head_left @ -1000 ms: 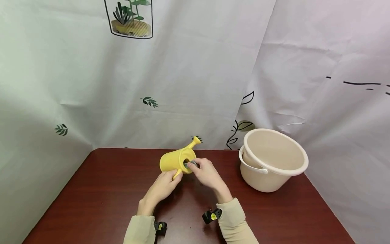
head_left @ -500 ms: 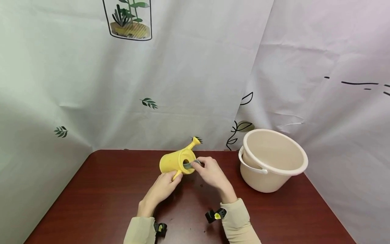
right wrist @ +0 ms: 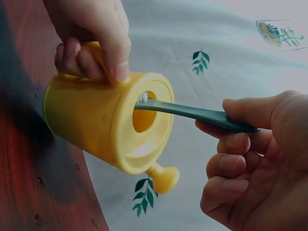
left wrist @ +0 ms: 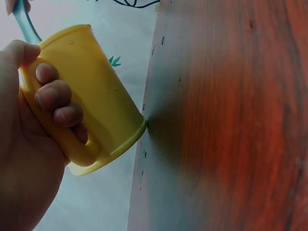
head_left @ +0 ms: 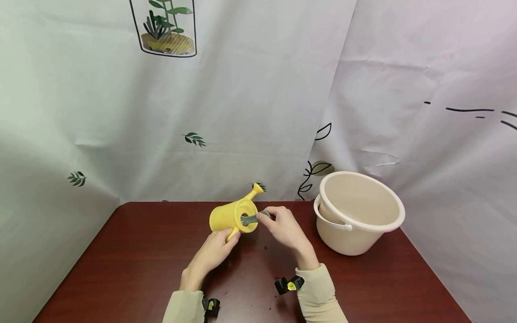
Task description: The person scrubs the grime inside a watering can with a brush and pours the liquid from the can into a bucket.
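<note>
A yellow watering can [head_left: 223, 217] is tipped on its side over the table, its round opening facing right and its spout up. My left hand [head_left: 211, 255] grips the can's handle, fingers wrapped through it in the left wrist view. Between thumb and fingers, my right hand [head_left: 286, 229] pinches a dark green brush [right wrist: 192, 113] by its handle. The brush head, with white bristles [right wrist: 143, 96], sits at the can's opening, partly inside. In the left wrist view the can's base [left wrist: 137, 132] is right at the table surface.
Two cream buckets [head_left: 351, 242] stand nested at the right of the table, the upper one tilted and a white handle [head_left: 335, 224] hanging outside. The dark red table [head_left: 133, 260] ends at a hanging printed cloth [head_left: 250, 112] behind.
My right hand has moved slightly right, drawing the brush outward so more of it shows beyond the opening. The left hand and watering can stay nearly still.
</note>
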Action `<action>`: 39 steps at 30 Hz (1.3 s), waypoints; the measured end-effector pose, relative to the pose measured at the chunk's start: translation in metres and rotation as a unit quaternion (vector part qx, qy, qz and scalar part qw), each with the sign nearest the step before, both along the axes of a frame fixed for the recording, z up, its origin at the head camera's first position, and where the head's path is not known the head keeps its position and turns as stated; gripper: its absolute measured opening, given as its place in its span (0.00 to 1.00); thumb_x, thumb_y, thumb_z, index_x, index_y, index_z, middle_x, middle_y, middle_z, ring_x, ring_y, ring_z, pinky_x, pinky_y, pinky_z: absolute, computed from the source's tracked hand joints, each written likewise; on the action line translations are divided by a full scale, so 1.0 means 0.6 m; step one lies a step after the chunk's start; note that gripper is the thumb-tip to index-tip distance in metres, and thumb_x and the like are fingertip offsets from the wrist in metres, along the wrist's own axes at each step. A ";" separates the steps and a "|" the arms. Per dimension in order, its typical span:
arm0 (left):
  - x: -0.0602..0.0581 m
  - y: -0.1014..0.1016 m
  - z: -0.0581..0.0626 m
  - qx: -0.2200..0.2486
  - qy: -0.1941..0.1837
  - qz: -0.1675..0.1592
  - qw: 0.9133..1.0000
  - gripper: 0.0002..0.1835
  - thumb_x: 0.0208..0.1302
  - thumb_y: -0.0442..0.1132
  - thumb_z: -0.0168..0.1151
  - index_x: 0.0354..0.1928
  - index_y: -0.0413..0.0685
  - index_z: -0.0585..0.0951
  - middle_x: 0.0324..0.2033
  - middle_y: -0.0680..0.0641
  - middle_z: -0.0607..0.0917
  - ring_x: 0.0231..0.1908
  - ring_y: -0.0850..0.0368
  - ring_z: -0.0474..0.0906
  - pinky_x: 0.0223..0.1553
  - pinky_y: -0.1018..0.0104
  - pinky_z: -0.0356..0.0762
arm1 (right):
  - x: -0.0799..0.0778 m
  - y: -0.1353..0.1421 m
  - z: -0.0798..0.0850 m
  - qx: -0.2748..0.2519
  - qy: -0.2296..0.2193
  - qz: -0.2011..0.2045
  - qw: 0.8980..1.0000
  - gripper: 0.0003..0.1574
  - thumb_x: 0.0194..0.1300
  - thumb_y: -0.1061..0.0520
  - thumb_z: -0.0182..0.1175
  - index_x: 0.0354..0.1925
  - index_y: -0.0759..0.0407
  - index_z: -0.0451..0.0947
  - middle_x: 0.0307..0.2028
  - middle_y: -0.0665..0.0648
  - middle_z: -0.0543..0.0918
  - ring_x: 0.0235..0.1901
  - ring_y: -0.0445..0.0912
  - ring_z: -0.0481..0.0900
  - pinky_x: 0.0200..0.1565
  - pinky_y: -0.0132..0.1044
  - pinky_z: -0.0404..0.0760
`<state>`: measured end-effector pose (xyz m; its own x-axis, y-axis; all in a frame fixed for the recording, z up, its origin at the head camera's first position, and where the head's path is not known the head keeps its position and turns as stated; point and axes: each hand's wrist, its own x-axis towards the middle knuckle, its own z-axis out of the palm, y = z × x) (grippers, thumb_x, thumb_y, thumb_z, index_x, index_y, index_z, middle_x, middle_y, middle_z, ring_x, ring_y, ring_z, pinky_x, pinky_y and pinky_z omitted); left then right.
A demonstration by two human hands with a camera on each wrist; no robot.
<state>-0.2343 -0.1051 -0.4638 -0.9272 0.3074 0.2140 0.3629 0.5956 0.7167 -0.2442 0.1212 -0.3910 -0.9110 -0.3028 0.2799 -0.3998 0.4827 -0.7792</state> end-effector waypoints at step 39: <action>-0.001 -0.005 -0.002 0.001 -0.002 0.006 1.000 0.21 0.74 0.51 0.52 0.22 0.54 0.68 0.16 0.59 0.63 0.17 0.66 0.59 0.25 0.69 0.63 | -0.016 -0.015 -0.028 -0.043 -0.056 0.045 0.997 0.12 0.69 0.56 0.59 0.29 0.57 0.81 0.14 0.48 0.59 0.13 0.41 0.53 0.18 0.32 0.55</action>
<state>-0.2351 -0.1082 -0.4648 -0.9313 0.2967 0.2115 0.3540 0.5988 0.7184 -0.2537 0.1122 -0.4078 -0.9084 -0.3634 0.2069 -0.3471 0.3791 -0.8578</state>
